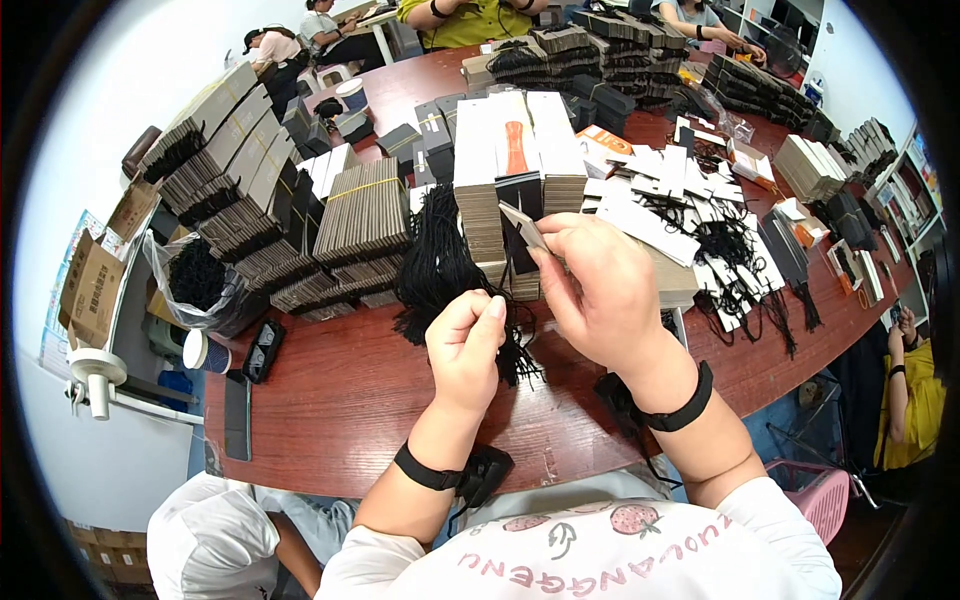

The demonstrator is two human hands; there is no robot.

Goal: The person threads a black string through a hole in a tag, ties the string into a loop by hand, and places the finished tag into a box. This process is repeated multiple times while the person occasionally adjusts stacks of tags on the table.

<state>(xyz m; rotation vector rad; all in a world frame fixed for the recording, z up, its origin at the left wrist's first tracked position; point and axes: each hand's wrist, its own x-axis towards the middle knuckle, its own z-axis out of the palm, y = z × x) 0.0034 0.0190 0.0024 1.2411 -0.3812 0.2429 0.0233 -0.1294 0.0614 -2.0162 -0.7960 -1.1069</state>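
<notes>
My right hand (600, 285) pinches a thin, flat greyish card (523, 226) between thumb and fingers. This card is held at a slant in front of a tall stack of white-topped cards (473, 160). My left hand (467, 340) is closed, thumb uppermost, just left of the right one; whatever is inside its fingers is hidden. Behind it a thick bundle of black cords (437, 248) hangs down onto the table, with loose ends between my hands. On top of the card stack lies a tool with an orange handle (516, 147), just beyond a dark card piece (520, 190).
Banded card stacks (360, 215) stand at the left. Loose white tags with black cords (725, 245) cover the right of the red-brown table (370, 390). A paper cup (205, 352), a black case (263, 350) and a phone (237, 417) lie near the left edge. Other people sit around.
</notes>
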